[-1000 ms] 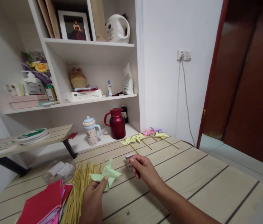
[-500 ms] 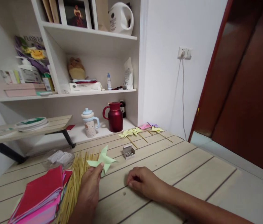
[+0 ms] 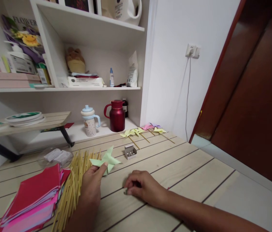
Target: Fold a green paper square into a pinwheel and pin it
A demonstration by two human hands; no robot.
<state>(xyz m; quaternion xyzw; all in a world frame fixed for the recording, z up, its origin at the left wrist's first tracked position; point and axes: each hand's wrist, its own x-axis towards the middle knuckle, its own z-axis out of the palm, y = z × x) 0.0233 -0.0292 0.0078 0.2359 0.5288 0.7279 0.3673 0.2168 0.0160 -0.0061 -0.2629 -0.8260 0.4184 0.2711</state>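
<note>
My left hand (image 3: 93, 182) pinches a pale green paper pinwheel (image 3: 107, 160) between thumb and fingers, its folded blades spread above the table. My right hand (image 3: 144, 187) rests low over the tabletop with curled fingers. A tiny greyish thing (image 3: 125, 191) shows at its fingertips, too small to name. Beyond the hands stands a small open box (image 3: 130, 151) with shiny metal bits in it. Left of my left hand lies a bundle of thin yellowish sticks (image 3: 71, 183), beside a stack of red, pink and lilac paper sheets (image 3: 38, 190).
Several pinwheels on sticks, among them a yellow one (image 3: 159, 130), lie along the table's far edge. A clear plastic pack (image 3: 57, 155) sits behind the paper. A red jug (image 3: 117, 116) and a speckled cup (image 3: 89, 122) stand on the shelf. A small raised table (image 3: 53, 119) holds plates.
My right hand has shifted slightly left, and its fingertips are now at the tiny thing that lay apart on the table. My left hand still holds the pinwheel. The view has tilted down slightly.
</note>
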